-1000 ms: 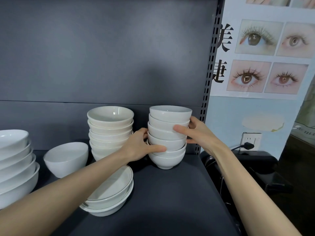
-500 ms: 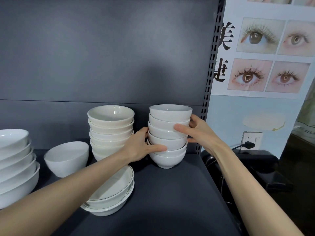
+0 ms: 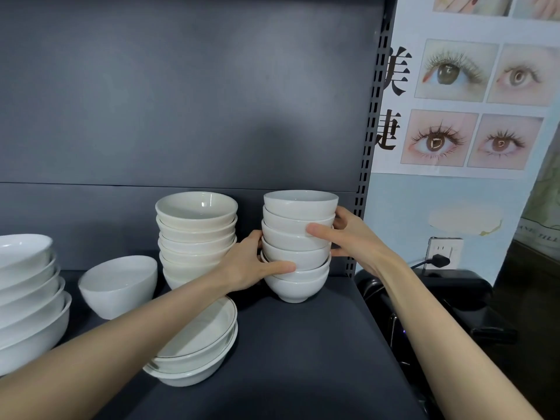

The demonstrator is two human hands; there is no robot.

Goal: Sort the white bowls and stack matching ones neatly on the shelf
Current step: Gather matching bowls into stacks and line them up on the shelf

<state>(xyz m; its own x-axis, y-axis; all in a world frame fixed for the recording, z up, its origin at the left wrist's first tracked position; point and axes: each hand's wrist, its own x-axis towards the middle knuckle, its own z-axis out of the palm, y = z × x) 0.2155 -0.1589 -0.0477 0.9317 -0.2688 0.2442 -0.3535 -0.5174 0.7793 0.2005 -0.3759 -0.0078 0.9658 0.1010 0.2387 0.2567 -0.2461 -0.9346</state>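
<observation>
Now left hand (image 3: 248, 265) and right hand (image 3: 353, 237) grip a six-bowl stack (image 3: 288, 242).

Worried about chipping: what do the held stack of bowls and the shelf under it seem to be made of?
Bowl stack: likely glazed ceramic, white, softly glossy, with foot ring. Shelf: probably painted metal, matte dark grey, judging by its slotted upright.

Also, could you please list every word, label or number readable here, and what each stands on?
"美": large black character on the pale eyelash poster, partly cut by the perforated grey shelf upright.
Below it, a second black character: half hidden by the upright, not surely readable.
On the pale sheet at the far right edge: faint letters, perhaps "TILL", too blurred.
On the stack of small white ceramic bowls: none visible.
</observation>
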